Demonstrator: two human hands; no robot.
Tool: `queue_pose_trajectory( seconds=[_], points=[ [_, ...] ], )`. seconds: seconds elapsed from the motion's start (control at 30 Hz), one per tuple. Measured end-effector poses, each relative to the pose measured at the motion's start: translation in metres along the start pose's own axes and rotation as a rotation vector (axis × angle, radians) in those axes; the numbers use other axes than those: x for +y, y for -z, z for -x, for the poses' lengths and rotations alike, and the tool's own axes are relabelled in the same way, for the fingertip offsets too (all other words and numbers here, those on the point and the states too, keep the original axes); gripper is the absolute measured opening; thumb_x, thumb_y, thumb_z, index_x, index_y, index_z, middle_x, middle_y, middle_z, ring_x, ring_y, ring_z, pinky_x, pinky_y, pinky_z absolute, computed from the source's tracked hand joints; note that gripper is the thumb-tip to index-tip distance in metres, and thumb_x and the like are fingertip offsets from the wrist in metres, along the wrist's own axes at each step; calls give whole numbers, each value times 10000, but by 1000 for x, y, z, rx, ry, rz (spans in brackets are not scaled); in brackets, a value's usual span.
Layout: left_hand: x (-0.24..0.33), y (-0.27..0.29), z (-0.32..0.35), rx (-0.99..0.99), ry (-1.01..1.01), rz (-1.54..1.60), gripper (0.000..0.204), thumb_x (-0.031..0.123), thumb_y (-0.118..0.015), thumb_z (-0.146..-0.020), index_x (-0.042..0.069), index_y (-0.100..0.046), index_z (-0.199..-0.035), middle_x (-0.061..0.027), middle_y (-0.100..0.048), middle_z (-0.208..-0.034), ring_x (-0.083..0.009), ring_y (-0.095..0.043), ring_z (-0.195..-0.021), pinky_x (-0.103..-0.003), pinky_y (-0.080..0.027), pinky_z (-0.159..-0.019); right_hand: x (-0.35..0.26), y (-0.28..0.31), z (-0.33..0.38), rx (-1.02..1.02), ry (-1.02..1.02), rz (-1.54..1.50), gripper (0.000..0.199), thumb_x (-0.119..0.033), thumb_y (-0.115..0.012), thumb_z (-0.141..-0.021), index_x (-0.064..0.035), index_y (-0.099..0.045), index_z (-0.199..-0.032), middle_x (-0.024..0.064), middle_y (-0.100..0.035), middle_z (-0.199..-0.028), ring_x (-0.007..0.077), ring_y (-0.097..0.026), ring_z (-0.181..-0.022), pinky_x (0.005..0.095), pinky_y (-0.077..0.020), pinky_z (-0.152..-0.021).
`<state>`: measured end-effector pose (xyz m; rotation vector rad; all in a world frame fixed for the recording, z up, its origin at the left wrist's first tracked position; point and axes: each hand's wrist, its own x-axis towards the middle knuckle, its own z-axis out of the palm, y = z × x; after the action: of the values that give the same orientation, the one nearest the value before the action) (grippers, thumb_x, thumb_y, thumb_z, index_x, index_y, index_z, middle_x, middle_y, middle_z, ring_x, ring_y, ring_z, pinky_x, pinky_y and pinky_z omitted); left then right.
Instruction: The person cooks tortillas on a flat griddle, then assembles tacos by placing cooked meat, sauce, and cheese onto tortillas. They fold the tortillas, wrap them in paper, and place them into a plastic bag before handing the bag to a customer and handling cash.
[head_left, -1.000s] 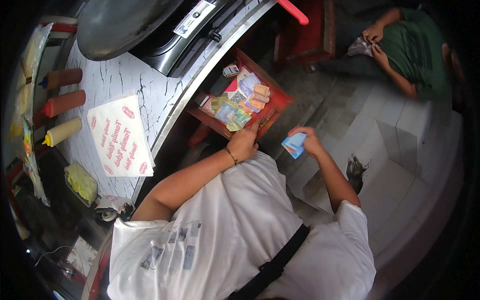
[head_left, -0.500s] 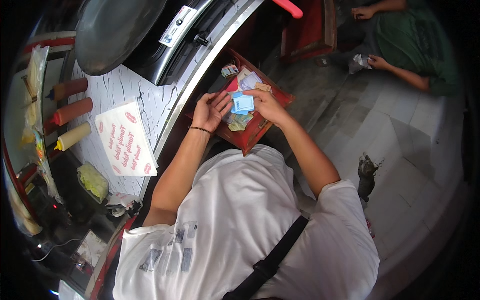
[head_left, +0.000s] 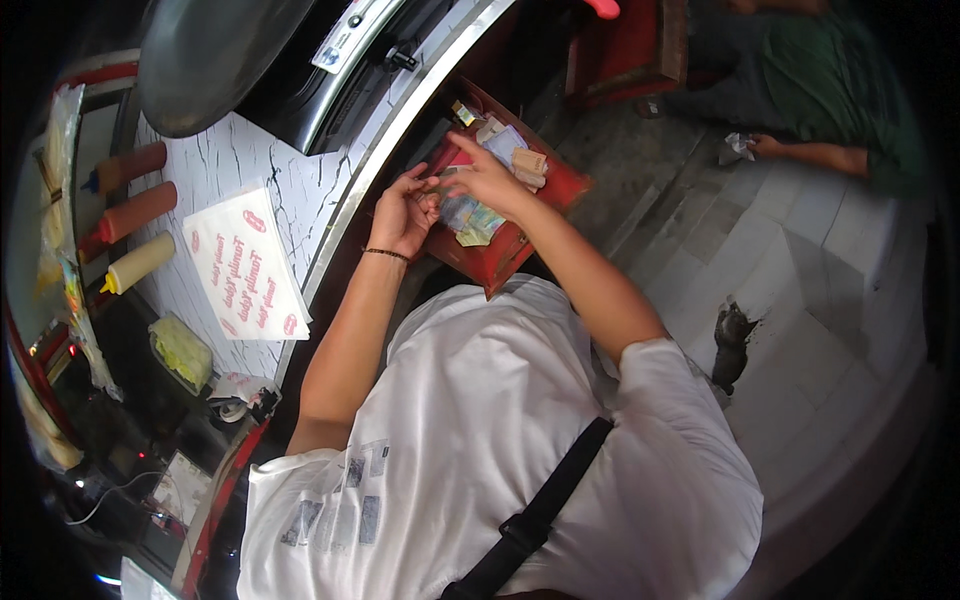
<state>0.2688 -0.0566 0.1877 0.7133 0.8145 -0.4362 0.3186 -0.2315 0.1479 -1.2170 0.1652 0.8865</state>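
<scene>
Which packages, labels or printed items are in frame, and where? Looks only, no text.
Paper sheets: on the marbled counter, left of the left hand; white stack, red print.
Label: on the black appliance, top; white strip, dark marks.
Squeeze bottles: counter's left edge; two red-brown, one yellow.
Banknotes: in the red tray, under the right hand; mixed colours.

I can spot a white paper sheet (head_left: 245,265) with red print on the marble counter, plus a white label strip (head_left: 338,45) on the black appliance.

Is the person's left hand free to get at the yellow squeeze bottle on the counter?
Probably yes: the left hand hovers at the red drawer, and bare marbled counter lies between it and the yellow squeeze bottle.
</scene>
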Motion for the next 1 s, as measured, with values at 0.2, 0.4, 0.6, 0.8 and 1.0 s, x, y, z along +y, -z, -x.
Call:
queue_pose_trajectory(
  seconds=[0.2,0.4,0.6,0.8,1.0],
  points=[
    [-8,-5,6,-5,159,59,373,121,-516,-940,35,-472,-1300,-136,-668,-1031,-176,-613,-692,-291,-519,-638,-8,52,79,302,357,884,436,16,-605,-820,-34,-610,-1252,188,-646,-1154,369,-663,-1034,415,-564,-835],
    [-14,-4,37,-145,147,-125,380,135,-481,-966,37,-502,-1332,-107,-677,-1053,-150,-622,-751,-269,-521,-682,-16,38,14,201,330,1757,463,-82,-676,-821,-93,-587,-1275,179,-652,-1026,356,-716,-854,437,-590,-702],
    [-19,8,57,-138,71,-185,332,102,-472,-982,46,-529,-1303,-86,-693,-1057,-111,-621,-769,-247,-508,-701,-14,48,-25,65,345,1885,216,-58,-587,-861,-50,-643,-1070,178,-652,-1058,344,-726,-845,432,-594,-684],
    [-26,13,65,-157,-39,-357,261,118,-518,-986,54,-592,-1228,-50,-697,-1025,-76,-590,-716,-222,-472,-673,-52,43,16,39,732,1885,156,-75,-600,-859,-38,-695,-977,139,-650,-1004,295,-680,-818,376,-572,-728],
    [-32,1,67,-98,-228,-480,267,158,-656,-969,16,-641,-1195,-21,-696,-1018,-59,-607,-805,-231,-497,-740,-59,-9,82,155,280,585,325,82,-619,-871,-10,-661,-1180,23,-631,-916,76,-586,-788,233,-494,-696]
  ],
)
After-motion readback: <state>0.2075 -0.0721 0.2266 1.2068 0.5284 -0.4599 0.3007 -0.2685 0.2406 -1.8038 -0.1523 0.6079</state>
